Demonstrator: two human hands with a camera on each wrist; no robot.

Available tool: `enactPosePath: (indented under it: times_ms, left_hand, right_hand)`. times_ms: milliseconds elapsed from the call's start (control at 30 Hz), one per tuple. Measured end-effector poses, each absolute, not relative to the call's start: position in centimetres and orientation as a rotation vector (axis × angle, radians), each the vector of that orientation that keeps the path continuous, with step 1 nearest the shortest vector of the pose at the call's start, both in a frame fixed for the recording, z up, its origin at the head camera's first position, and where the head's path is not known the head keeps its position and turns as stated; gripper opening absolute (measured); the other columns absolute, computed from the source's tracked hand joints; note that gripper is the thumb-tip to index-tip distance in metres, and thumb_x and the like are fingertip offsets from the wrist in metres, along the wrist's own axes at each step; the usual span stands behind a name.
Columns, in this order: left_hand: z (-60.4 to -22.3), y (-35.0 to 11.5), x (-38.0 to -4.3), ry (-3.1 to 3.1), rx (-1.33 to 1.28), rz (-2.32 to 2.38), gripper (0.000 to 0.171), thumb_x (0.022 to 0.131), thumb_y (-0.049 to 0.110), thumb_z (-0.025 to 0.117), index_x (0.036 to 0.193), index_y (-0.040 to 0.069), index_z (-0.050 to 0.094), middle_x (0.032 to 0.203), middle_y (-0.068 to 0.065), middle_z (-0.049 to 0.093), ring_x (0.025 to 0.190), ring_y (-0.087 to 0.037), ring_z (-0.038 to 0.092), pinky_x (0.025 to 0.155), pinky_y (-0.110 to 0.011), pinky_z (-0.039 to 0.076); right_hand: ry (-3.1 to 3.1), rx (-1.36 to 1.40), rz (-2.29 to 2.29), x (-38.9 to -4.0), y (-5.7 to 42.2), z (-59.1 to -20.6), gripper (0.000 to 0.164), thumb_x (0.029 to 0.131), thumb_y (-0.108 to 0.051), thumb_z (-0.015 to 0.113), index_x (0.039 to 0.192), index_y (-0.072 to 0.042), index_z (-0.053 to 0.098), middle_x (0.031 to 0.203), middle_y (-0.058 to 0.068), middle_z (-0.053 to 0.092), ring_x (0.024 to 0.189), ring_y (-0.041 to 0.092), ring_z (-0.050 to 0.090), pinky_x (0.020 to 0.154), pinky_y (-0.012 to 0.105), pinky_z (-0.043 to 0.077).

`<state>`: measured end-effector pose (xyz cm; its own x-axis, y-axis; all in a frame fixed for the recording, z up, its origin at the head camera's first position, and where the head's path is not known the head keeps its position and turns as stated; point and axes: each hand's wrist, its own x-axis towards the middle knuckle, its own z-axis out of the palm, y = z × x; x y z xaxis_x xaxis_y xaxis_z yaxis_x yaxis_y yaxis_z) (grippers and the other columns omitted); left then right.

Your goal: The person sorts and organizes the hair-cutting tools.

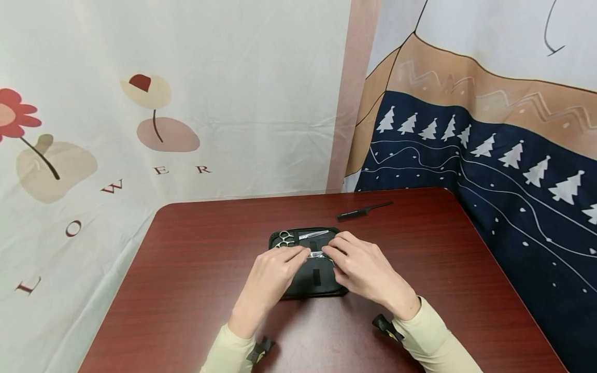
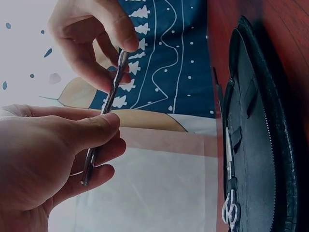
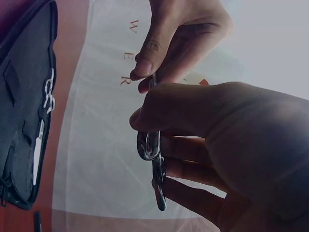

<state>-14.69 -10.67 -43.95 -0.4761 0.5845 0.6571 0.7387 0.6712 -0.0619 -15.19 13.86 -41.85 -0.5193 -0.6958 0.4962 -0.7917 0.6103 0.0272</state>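
Both hands hold one pair of metal scissors (image 1: 316, 254) above a black zip case (image 1: 298, 287). My left hand (image 1: 275, 270) pinches the blade end between thumb and fingers. At the other end, my right hand (image 1: 366, 267) grips near the finger loops (image 3: 152, 147), its thumb on top. Seen from the left wrist, the scissors (image 2: 112, 96) appear edge-on as a thin dark bar. The case lies unfolded on the table, and a second pair of scissors (image 1: 314, 234) is tucked under an elastic loop along its far side.
A black tail comb (image 1: 359, 213) lies on the reddish-brown table (image 1: 210, 248) beyond the case. Behind the table hang a pale printed curtain (image 1: 261, 93) and a dark blue cloth with white trees (image 1: 489, 171). A black strap device (image 1: 387, 327) sits at the right wrist.
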Motion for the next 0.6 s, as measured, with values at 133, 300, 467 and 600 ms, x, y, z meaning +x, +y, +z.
enactPosePath:
  times_ms: [133,300,467,600]
  left_hand:
    - [-44.0,-10.7,-14.7,-2.221,-1.005,-0.290,0.020,0.090,0.005,0.073,0.109,0.007,0.080,0.104,-0.004,0.078,0.090,-0.017,0.072,0.076,-0.034,0.061]
    - [-44.0,-10.7,-14.6,-2.223,-1.006,-0.237,0.026,0.091,0.003,0.065,0.112,0.007,0.080,0.110,-0.004,0.077,0.096,-0.018,0.071,0.082,-0.033,0.060]
    - [-44.1,-10.6,-14.7,-2.173,-1.017,-0.163,0.030,0.094,0.007,0.057,0.113,0.006,0.080,0.112,-0.002,0.076,0.100,-0.017,0.069,0.086,-0.031,0.058]
    - [-44.2,-10.5,-14.9,-2.114,-1.034,-0.173,0.029,0.095,0.007,0.054,0.109,0.005,0.079,0.109,-0.002,0.076,0.101,-0.016,0.069,0.086,-0.031,0.057]
  right_hand:
    - [-2.392,1.179,0.322,-15.3,14.0,-41.9,0.037,0.075,-0.011,0.075,0.112,-0.008,0.076,0.107,0.003,0.069,0.107,0.019,0.059,0.062,0.033,0.061]
    - [-2.442,1.189,0.415,-15.5,14.3,-42.0,0.038,0.076,-0.014,0.078,0.113,-0.007,0.077,0.108,0.003,0.069,0.107,0.018,0.059,0.060,0.032,0.059]
    - [-2.499,1.189,0.522,-15.6,14.6,-42.1,0.039,0.076,-0.016,0.079,0.114,-0.009,0.077,0.109,-0.001,0.069,0.105,0.013,0.058,0.061,0.031,0.059]
    - [-2.551,1.187,0.644,-15.6,14.9,-42.0,0.036,0.079,-0.019,0.078,0.114,-0.011,0.078,0.109,-0.003,0.069,0.103,0.009,0.058,0.066,0.031,0.058]
